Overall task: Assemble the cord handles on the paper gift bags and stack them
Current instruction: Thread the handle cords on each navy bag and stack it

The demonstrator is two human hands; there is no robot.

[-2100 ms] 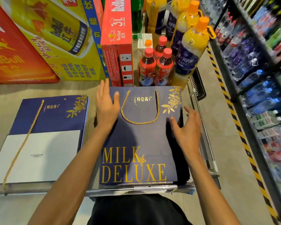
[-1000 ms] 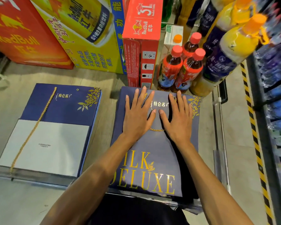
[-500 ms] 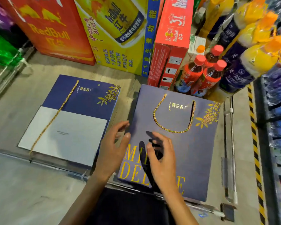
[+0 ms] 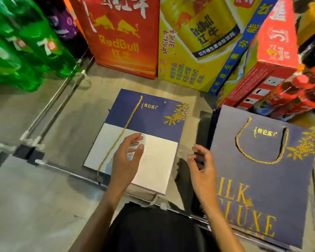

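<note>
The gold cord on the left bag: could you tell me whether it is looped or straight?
Straight: the gold cord lies lengthwise down the left bag, forming no loop.

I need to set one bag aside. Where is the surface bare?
Widest bare patch: left of the unfinished bag stack, up to the metal rails. A thinner strip lies between that stack and the Red Bull boxes. The gap toward the finished bag is narrow, with the right hand over it. Crowded by the red-capped bottles.
</note>
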